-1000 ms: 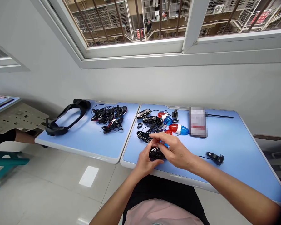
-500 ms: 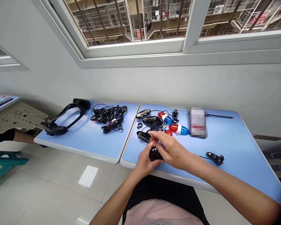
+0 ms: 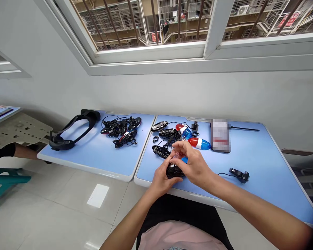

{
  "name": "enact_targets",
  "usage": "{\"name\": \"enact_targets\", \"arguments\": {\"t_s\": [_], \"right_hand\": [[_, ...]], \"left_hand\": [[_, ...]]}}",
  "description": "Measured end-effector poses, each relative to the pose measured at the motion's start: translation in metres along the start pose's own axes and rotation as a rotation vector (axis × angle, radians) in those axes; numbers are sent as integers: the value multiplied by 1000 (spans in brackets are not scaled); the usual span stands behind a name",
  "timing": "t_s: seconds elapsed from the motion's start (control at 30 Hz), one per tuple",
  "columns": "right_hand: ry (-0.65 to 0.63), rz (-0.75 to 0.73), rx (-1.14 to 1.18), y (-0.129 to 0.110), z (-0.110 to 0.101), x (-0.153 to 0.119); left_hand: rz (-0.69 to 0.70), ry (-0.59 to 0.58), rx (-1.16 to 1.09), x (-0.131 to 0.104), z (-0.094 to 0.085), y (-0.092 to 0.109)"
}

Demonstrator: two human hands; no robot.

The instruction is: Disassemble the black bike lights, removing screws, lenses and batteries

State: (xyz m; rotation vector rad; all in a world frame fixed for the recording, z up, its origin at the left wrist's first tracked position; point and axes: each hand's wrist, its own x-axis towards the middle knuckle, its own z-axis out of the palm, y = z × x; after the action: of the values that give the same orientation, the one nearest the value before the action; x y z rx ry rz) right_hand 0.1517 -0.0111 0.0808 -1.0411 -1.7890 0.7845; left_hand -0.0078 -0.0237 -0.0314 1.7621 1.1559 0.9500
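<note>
Right hand (image 3: 190,161) shifted slightly up at lower centre, grip unclear, while left hand (image 3: 161,177) clamped black unit (image 3: 174,170), likely steadying it.

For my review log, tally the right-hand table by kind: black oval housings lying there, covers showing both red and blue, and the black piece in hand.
Black oval housings: 3
Red-and-blue covers: 2
Black piece in the left hand: 1
Total: 6
Left out: a blue piece partly hidden by the right hand.
</note>
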Motion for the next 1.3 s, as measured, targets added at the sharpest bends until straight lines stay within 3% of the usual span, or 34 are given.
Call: {"name": "enact_targets", "arguments": {"t_s": [0.13,0.43,0.77,0.93,1.3], "right_hand": [[-47,41,95,1,-8,2],[-21,-144,74,1,-6,3],[-35,-42,83,3,-9,2],[-10,-105,93,3,-6,2],[-35,-59,63,6,-4,-2]], "left_hand": [[-9,4,-24,1,1,0],[-10,-3,1,1,0,1],[0,5,-10,0,0,2],[-9,5,-2,0,0,2],[9,-1,-11,0,0,4]]}}
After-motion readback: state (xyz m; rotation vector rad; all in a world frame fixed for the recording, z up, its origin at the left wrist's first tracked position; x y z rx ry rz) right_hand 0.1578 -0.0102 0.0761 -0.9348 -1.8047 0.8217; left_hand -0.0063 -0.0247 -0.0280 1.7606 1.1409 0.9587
